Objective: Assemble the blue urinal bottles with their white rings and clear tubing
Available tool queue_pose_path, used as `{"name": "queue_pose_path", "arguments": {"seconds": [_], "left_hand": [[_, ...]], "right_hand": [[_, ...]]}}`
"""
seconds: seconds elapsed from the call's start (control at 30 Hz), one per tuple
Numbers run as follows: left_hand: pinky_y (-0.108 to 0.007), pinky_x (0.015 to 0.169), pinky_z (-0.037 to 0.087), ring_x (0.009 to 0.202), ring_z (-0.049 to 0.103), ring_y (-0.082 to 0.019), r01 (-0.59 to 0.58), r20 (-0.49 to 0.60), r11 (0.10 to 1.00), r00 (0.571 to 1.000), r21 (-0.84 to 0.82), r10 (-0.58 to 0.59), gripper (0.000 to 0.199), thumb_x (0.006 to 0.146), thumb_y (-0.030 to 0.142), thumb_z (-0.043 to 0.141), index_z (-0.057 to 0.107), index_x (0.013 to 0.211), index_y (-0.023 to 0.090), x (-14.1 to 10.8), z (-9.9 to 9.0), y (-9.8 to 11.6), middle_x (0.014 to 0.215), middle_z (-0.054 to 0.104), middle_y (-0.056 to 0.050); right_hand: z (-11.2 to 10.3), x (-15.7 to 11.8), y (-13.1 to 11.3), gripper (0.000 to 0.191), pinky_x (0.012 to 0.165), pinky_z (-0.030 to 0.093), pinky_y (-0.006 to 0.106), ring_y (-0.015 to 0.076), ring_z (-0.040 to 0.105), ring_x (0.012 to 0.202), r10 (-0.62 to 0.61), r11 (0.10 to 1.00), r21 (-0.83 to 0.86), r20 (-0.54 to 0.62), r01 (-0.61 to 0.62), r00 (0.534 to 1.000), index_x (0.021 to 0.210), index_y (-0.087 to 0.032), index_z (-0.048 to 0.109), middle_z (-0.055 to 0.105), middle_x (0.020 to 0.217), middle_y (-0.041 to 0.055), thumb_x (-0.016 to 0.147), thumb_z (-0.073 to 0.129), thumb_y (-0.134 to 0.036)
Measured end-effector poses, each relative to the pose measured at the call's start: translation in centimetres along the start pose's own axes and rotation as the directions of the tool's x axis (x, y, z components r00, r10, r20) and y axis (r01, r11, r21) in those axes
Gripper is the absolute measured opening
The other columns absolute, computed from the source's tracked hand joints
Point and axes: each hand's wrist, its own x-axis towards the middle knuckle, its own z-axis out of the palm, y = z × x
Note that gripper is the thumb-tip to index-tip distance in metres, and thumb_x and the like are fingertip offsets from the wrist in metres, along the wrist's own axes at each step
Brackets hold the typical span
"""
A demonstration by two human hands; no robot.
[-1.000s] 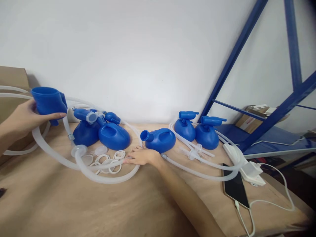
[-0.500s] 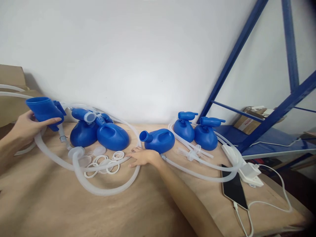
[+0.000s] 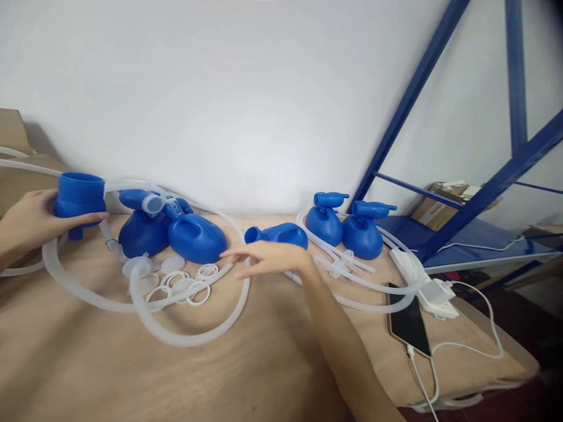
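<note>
At the far left my left hand is wrapped round a blue plastic cup-like part, its wide mouth facing up. My right hand is over the middle of the table, fingers apart and pointing left, holding nothing. It partly hides a blue bottle lying behind it. A clear hose loops below and left of its fingertips. Other blue bottles stand between my hands, with white rings and a translucent disc in front of them.
Two blue bottles with hoses stand at the right, behind a connector. A phone and a white power strip lie near the right edge. Beyond is a blue metal rack. Cardboard stands at the far left.
My right hand has lifted from the hose and moved right, now covering part of the middle bottle. The blue part in my left hand has turned more upright. The view has shifted slightly.
</note>
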Motion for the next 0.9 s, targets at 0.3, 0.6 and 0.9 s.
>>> {"name": "queue_pose_path", "arguments": {"seconds": [0.3, 0.6, 0.9], "left_hand": [[-0.064, 0.099, 0.053, 0.105, 0.064, -0.047, -0.087, -0.152, 0.994, 0.984, 0.061, 0.095, 0.072, 0.054, 0.091, 0.064, 0.06, 0.084, 0.026, -4.5, -1.4, 6.6, 0.093, 0.063, -0.009], [-0.042, 0.094, 0.06, 0.113, 0.071, -0.033, -0.08, 0.033, 0.744, 0.99, -0.663, 0.136, 0.082, 0.067, 0.064, 0.087, 0.061, 0.135, 0.028, -8.0, 2.9, 17.2, 0.128, 0.073, -0.007], [-0.041, 0.088, 0.059, 0.101, 0.073, -0.029, -0.027, -0.017, 0.646, 1.0, -0.763, 0.021, 0.091, 0.079, 0.06, 0.079, 0.042, 0.151, 0.02, -9.7, 9.9, 27.6, 0.128, 0.069, -0.015]], "right_hand": [[-3.8, -5.6, 11.3, 0.082, 0.127, 0.026, 0.056, 0.0374, 0.029, 0.16, 0.366, 0.81, -0.194, -0.57, -0.553, 0.735, 0.163, -0.021, 0.042, 0.035, 0.171, 0.0179, 0.091, 0.076, -0.04], [-3.6, -4.5, 12.0, 0.036, 0.102, 0.048, 0.038, 0.027, 0.067, 0.116, 0.166, 0.9, -0.175, -0.71, -0.399, 0.684, 0.115, -0.02, 0.074, 0.075, 0.123, 0.0092, 0.091, 0.077, -0.047], [-3.3, -3.3, 3.8, 0.037, 0.086, 0.045, 0.034, 0.0247, 0.067, 0.097, -0.223, 0.873, -0.442, -0.737, -0.206, 0.638, 0.1, -0.023, 0.064, 0.072, 0.102, 0.0035, 0.083, 0.086, -0.048]]}}
